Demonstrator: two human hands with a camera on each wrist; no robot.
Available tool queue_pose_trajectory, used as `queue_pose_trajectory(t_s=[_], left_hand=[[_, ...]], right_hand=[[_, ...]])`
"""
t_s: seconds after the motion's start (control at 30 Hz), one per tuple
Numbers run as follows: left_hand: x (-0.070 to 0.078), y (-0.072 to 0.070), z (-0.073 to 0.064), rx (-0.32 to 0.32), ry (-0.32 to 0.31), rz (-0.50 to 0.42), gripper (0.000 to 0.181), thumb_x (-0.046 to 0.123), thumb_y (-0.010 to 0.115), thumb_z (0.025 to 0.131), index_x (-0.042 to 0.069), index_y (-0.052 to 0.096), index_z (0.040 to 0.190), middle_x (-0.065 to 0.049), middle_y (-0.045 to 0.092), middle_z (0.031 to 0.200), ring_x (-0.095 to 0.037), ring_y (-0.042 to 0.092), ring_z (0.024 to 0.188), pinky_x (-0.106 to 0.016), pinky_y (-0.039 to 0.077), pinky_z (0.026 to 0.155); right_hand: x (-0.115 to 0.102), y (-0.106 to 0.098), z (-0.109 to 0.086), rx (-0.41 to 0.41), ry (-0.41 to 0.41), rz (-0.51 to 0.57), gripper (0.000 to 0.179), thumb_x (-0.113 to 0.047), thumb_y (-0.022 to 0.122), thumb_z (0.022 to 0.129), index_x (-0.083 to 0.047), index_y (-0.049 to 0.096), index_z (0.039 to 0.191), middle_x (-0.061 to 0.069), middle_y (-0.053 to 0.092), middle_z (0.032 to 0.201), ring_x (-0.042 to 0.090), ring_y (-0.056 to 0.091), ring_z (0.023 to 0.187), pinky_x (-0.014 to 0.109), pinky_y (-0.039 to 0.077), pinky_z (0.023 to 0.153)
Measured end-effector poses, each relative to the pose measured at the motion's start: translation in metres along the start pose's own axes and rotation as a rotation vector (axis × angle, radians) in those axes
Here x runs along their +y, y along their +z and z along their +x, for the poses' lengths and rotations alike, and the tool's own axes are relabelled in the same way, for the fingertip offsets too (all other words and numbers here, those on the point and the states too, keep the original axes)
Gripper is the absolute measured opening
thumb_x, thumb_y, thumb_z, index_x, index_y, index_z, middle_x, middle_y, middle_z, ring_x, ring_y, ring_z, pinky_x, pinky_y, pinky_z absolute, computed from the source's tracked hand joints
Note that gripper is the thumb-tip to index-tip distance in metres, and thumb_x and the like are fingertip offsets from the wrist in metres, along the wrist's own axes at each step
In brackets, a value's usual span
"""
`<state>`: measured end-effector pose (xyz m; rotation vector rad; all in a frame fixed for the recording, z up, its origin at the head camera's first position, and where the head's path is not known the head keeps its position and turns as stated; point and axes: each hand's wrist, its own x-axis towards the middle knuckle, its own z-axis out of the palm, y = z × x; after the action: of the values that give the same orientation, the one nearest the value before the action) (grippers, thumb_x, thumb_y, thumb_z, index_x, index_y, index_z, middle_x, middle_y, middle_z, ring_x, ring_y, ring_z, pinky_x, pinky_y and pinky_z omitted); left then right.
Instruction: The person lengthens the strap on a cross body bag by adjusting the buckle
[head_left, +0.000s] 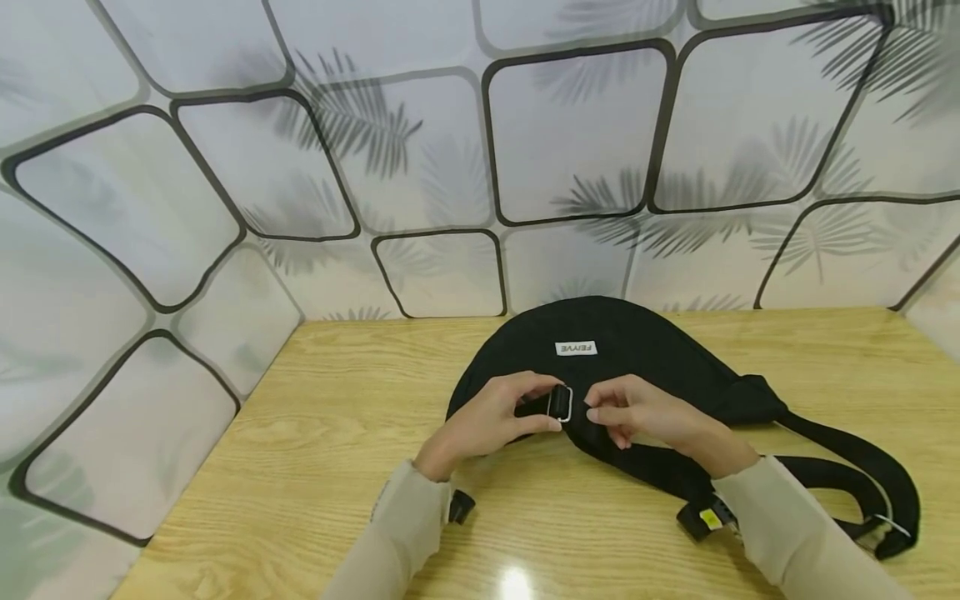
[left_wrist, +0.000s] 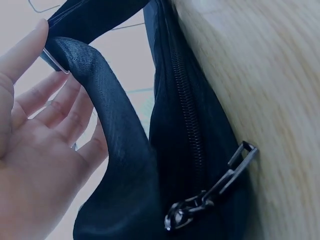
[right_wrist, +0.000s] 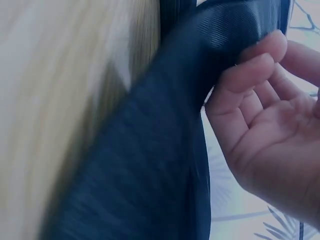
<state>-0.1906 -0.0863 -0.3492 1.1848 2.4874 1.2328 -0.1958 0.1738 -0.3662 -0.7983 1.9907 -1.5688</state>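
Note:
A black waist bag (head_left: pixel 637 346) with a small white label (head_left: pixel 576 348) lies on the table. My left hand (head_left: pixel 487 412) pinches the black strap at a metal slide buckle (head_left: pixel 567 406), between thumb and fingers. Just to the right, my right hand (head_left: pixel 652 412) pinches the strap with its thumb and fingertips. The right wrist view has the webbing strap (right_wrist: pixel 140 145) running broadly from those fingers (right_wrist: pixel 250 75). In the left wrist view, the bag's zipper (left_wrist: pixel 186 115) and its dark metal pull (left_wrist: pixel 227 180) show beside the held strap (left_wrist: pixel 117 105).
The rest of the strap loops across the wooden table (head_left: pixel 322 467) to the right, with another metal ring (head_left: pixel 892 525) near its bend. A small black device with a yellow sticker (head_left: pixel 709 518) sits at the right sleeve. Patterned fabric (head_left: pixel 420 167) walls the back and left.

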Motion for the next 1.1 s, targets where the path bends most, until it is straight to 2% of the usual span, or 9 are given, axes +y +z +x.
queue_pose_trajectory(t_s=[0.13,0.33,0.43,0.53,0.67,0.87,0.97,1.1], left_hand=[[0.001,0.004,0.001,-0.010,-0.007,-0.005,0.045,0.014,0.074,0.095,-0.001,0.060,0.135,-0.009,0.067,0.119,-0.023,0.064,0.109,-0.035,0.052,0.093],[0.004,0.009,0.003,-0.063,-0.020,0.005,0.046,0.016,0.073,0.096,0.001,0.059,0.138,-0.006,0.065,0.124,-0.011,0.059,0.116,-0.025,0.048,0.097],[0.006,0.006,0.002,-0.047,-0.028,0.020,0.047,0.016,0.073,0.096,0.001,0.059,0.137,-0.006,0.065,0.122,-0.013,0.060,0.115,-0.028,0.049,0.097],[0.006,0.002,0.000,-0.020,-0.022,0.036,0.049,0.014,0.074,0.095,-0.003,0.058,0.137,-0.010,0.065,0.123,-0.021,0.062,0.116,-0.031,0.049,0.098],[0.005,-0.001,-0.002,-0.001,-0.016,0.027,0.050,0.011,0.075,0.094,-0.007,0.057,0.137,-0.015,0.064,0.124,-0.029,0.061,0.117,-0.032,0.049,0.099],[0.005,0.005,0.001,-0.051,-0.028,-0.002,0.047,0.015,0.074,0.095,-0.002,0.058,0.136,-0.010,0.065,0.124,-0.015,0.061,0.115,-0.029,0.049,0.097],[0.006,0.009,0.003,-0.075,-0.043,-0.015,0.046,0.017,0.073,0.096,0.002,0.058,0.137,-0.007,0.065,0.126,-0.009,0.060,0.115,-0.026,0.049,0.098],[0.006,0.008,0.003,-0.063,-0.046,-0.008,0.046,0.016,0.074,0.095,0.002,0.059,0.137,-0.006,0.065,0.126,-0.010,0.060,0.116,-0.030,0.049,0.099]], right_hand=[[-0.002,0.005,0.001,0.048,-0.006,-0.007,0.018,-0.004,0.055,0.103,0.011,0.059,0.096,-0.001,0.056,0.063,0.009,0.054,0.054,0.025,0.050,0.056],[-0.005,0.008,0.001,0.039,-0.008,0.055,0.017,-0.005,0.052,0.105,0.010,0.059,0.098,0.001,0.057,0.068,0.010,0.054,0.057,0.024,0.050,0.057],[-0.005,0.005,0.000,0.017,0.033,0.051,0.016,-0.007,0.054,0.104,0.008,0.060,0.100,0.001,0.056,0.068,0.010,0.054,0.056,0.023,0.048,0.055],[-0.004,0.000,-0.002,-0.025,0.063,0.032,0.016,-0.005,0.056,0.103,0.010,0.060,0.101,0.000,0.054,0.066,0.009,0.054,0.053,0.021,0.045,0.052],[0.000,-0.004,-0.002,-0.066,0.037,0.010,0.016,-0.001,0.055,0.102,0.015,0.059,0.099,-0.002,0.053,0.064,0.007,0.054,0.052,0.020,0.045,0.051],[0.000,0.001,0.003,-0.028,-0.032,-0.006,0.016,0.000,0.054,0.102,0.013,0.060,0.095,0.000,0.056,0.065,0.009,0.055,0.054,0.022,0.049,0.053],[-0.003,0.004,0.004,-0.001,-0.033,-0.023,0.016,-0.001,0.053,0.102,0.010,0.061,0.093,0.001,0.057,0.065,0.010,0.056,0.055,0.023,0.049,0.054],[-0.005,0.003,0.002,-0.002,-0.016,-0.027,0.015,-0.001,0.054,0.102,0.010,0.062,0.095,0.001,0.056,0.064,0.010,0.055,0.053,0.023,0.048,0.052]])
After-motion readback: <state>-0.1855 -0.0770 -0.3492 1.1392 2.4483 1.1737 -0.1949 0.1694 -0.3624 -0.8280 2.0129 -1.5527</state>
